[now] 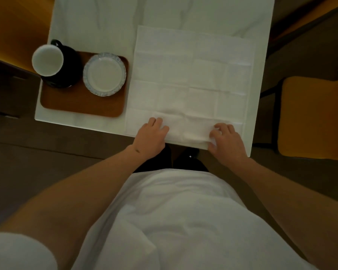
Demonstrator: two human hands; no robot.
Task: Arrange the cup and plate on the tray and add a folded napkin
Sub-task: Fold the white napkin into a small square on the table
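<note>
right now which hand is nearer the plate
Left. The left hand is on the napkin's near edge, just below and right of the plate; the right hand is farther right.

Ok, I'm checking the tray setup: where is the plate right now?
In the head view, the plate sits on the wooden tray at the table's left, just right of the dark cup.

One cup, one plate, one tray, one napkin, two hands.

Your hands cover part of the napkin's near fold. The cup hides the tray's far left corner. The picture's top edge cuts off the worktop.
</note>
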